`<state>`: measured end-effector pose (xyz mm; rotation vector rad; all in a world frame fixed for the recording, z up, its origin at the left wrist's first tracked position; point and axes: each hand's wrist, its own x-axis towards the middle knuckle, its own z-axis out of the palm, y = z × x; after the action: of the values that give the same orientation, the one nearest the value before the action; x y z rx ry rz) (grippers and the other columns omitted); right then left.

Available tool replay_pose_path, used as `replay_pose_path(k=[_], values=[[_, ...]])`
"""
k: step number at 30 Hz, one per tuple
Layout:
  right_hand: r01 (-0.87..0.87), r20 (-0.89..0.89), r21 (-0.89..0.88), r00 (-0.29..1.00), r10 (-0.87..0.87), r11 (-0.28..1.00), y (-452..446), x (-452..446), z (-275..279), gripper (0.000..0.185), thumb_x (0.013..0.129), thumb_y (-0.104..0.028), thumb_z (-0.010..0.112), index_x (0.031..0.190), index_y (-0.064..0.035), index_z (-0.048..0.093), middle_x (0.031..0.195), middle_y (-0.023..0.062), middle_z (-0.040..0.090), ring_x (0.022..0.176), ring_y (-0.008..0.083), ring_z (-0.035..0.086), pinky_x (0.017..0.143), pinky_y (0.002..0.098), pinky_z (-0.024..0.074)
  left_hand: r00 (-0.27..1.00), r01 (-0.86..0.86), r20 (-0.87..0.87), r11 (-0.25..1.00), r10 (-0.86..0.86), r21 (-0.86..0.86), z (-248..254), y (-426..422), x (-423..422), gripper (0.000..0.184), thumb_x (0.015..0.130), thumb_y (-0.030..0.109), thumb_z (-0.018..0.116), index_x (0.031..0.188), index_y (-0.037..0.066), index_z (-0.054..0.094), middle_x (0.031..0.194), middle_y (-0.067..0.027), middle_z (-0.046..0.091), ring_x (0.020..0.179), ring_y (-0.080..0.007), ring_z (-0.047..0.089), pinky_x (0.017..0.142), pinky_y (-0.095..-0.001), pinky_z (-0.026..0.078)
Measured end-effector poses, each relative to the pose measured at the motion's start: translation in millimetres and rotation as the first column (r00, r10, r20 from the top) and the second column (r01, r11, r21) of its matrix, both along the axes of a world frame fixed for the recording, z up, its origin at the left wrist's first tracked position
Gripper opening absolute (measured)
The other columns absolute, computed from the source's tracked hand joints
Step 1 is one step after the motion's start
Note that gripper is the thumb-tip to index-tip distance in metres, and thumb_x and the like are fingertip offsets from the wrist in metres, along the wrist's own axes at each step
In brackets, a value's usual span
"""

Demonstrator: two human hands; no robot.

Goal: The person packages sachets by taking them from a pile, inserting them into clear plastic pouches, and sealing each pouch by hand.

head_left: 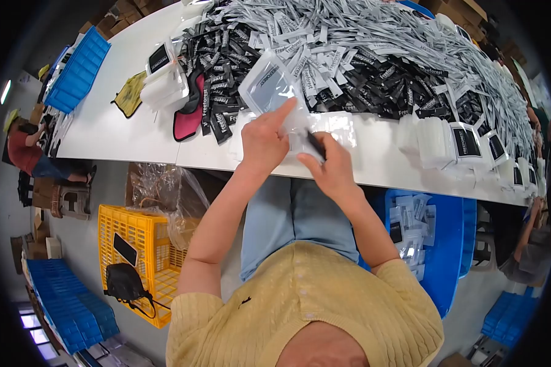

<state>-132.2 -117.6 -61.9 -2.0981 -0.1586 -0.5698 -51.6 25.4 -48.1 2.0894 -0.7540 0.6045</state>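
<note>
Left: yellow crate point(142, 212), beside the table point(128, 131). My left hand point(265, 145): index finger extended against the clear bag point(266, 85), others curled; full grip cannot be told. Bag slants before the packet heap point(349, 52). My right hand point(333, 166): nearly closed, pinching a black packet point(316, 145) near the bag's lower end. Further right: stacked bags point(438, 144).

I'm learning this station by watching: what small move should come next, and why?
Probably ease the black strip into the pouch, if its near end is open, which I can't make out. The right hand pinches the strip close to that end, while the left hand holds the pouch above the table.
</note>
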Motion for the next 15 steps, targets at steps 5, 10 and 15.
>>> replay_pose_path(k=[5,10,15], values=[[-0.062,-0.296,0.306,0.942,0.157,0.950,1,12,-12,0.035,0.091,-0.030,0.050,0.098,0.0032,0.055,0.079,0.0226,0.061,0.075,0.0390,0.059,0.064,0.0383,0.0461,0.994,0.018,0.103,0.993,-0.030,0.117,-6,-9,-21,0.066,0.060,-0.005,0.060,0.123,0.014,0.058,0.076,-0.0115,0.060,0.064,-0.0277,0.058,0.056,-0.0342,0.047],[-0.096,-0.281,0.444,0.929,0.240,0.891,17,22,-15,0.027,0.087,-0.020,0.048,0.092,0.0056,0.054,0.076,0.0241,0.059,0.075,0.0408,0.059,0.065,0.0393,0.0462,1.000,0.009,-0.024,0.999,-0.010,-0.035,-25,-10,-18,0.072,0.064,0.001,0.063,0.132,0.013,0.048,0.078,-0.0121,0.061,0.064,-0.0304,0.058,0.057,-0.0370,0.047],[-0.005,-0.044,0.309,0.999,0.020,0.951,18,17,-22,0.020,0.085,-0.012,0.050,0.085,0.0067,0.055,0.074,0.0231,0.059,0.067,0.0394,0.059,0.061,0.0400,0.0473,0.997,0.069,-0.055,0.989,-0.062,0.130,-23,-6,-38,0.074,0.065,0.001,0.064,0.135,0.013,0.044,0.081,-0.0123,0.063,0.069,-0.0292,0.062,0.058,-0.0360,0.049]])
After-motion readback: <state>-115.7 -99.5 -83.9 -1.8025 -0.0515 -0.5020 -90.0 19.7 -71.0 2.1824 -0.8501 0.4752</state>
